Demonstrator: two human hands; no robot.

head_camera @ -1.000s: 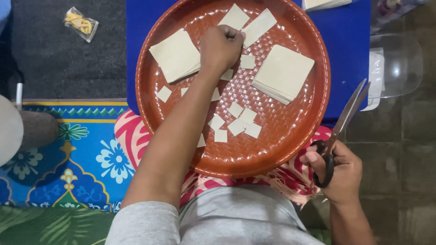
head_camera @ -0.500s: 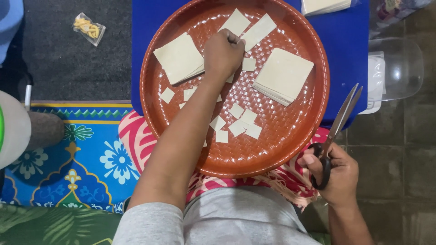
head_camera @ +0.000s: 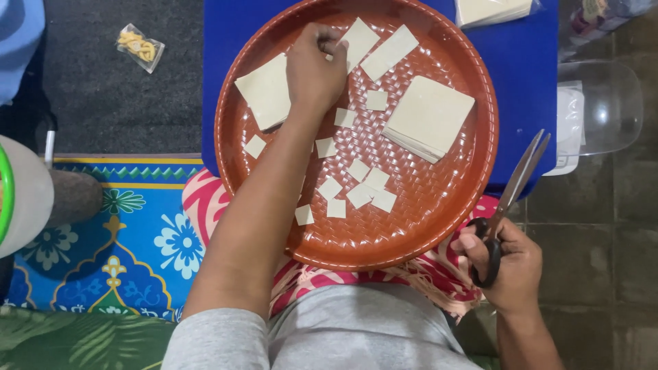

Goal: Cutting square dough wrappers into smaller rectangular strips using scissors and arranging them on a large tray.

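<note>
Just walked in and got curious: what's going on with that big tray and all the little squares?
A person sits with a round reddish-brown tray on their lap. The left hand reaches in and pinches a pale sheet at the far side. The right hand holds scissors beside the tray, off to the right. Small cut squares lie scattered mid-tray, with a stack of uncut sheets alongside.

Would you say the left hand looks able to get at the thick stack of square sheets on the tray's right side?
Probably yes: the left hand is over the tray, and nothing stands between it and the stack.
</note>
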